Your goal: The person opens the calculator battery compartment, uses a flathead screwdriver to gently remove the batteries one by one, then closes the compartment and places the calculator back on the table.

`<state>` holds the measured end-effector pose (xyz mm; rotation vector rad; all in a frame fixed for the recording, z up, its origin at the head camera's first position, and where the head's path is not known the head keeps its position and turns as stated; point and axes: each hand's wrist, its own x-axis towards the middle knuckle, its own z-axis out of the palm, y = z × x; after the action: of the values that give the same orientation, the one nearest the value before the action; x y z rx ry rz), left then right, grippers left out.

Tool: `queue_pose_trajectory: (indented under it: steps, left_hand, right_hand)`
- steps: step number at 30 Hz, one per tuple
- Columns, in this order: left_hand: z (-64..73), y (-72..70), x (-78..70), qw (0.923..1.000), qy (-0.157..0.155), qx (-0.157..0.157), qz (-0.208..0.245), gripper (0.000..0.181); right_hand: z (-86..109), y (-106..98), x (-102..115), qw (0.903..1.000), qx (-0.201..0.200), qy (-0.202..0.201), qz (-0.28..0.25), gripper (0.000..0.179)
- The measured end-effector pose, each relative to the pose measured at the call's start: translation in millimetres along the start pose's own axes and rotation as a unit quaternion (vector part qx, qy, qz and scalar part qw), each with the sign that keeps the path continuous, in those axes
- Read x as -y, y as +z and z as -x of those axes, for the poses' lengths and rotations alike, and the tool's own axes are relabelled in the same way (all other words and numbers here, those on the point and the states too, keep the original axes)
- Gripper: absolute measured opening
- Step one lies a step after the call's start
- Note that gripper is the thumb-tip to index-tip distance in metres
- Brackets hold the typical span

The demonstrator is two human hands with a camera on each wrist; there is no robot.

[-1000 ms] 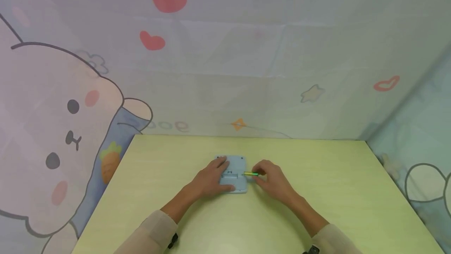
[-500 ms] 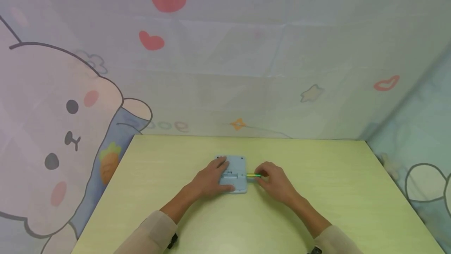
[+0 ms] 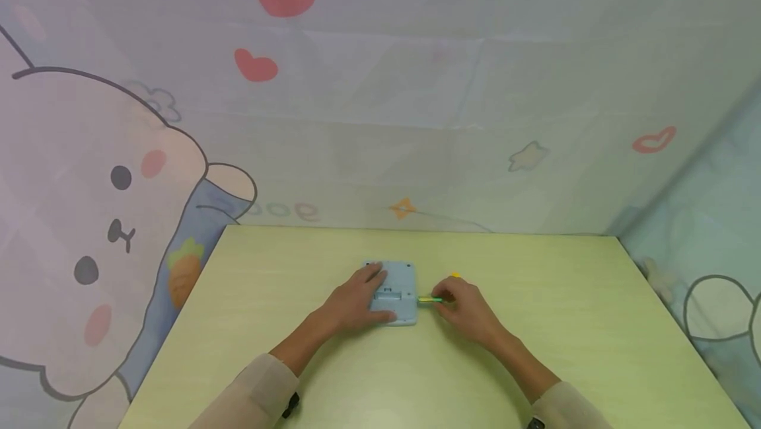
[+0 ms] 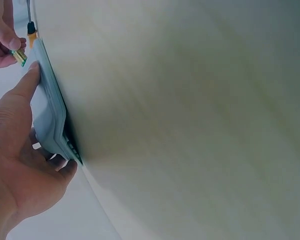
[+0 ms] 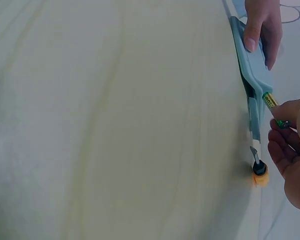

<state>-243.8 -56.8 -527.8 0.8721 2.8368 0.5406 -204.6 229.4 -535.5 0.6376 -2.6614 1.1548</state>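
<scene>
A pale blue calculator (image 3: 403, 277) lies back side up on the table, its narrow battery compartment (image 3: 389, 296) uncovered. My left hand (image 3: 355, 300) holds it from the left, thumb on its back and fingers curled at the far edge in the left wrist view. Just right of the calculator, my right hand (image 3: 466, 307) pinches a green-and-yellow battery (image 5: 271, 101) between thumb and fingers. The battery points sideways toward the calculator's right edge; its outer end is partly covered by the fingers.
A screwdriver with a black-and-orange handle (image 5: 260, 172) lies beyond my right hand, mostly hidden behind it in the head view. The pale yellow table (image 3: 285, 257) meets a printed cloth backdrop (image 3: 368, 151) at its far edge.
My right hand has drawn slightly to the right with the battery, away from the calculator's edge. An orange bit of the handle now shows behind it. The left hand stays put.
</scene>
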Motion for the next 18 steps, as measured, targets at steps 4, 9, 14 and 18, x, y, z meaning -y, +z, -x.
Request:
queue_pose_trajectory:
  steps: [4, 9, 14, 18]
  left_hand:
    - [0.8, -0.9, -1.1, 1.0000, -0.003, 0.004, 0.003, 0.095]
    - [-0.1, -0.4, -0.3, 1.0000, -0.001, 0.004, -0.008, 0.095]
    - [-1.3, 0.3, 0.8, 0.9999, 0.002, 0.005, -0.016, 0.095]
    - [-2.2, 1.2, 1.1, 0.9998, 0.004, 0.005, -0.016, 0.096]
  right_hand:
    - [1.9, 0.3, -1.5, 0.9999, 0.005, 0.006, 0.006, 0.018]
    - [3.4, 0.9, -3.3, 0.9999, 0.011, 0.003, 0.007, 0.018]
    - [5.7, 1.5, -5.1, 0.9997, 0.017, 0.003, 0.015, 0.019]
    - [7.1, 1.6, -6.0, 0.9997, 0.018, 0.000, 0.017, 0.018]
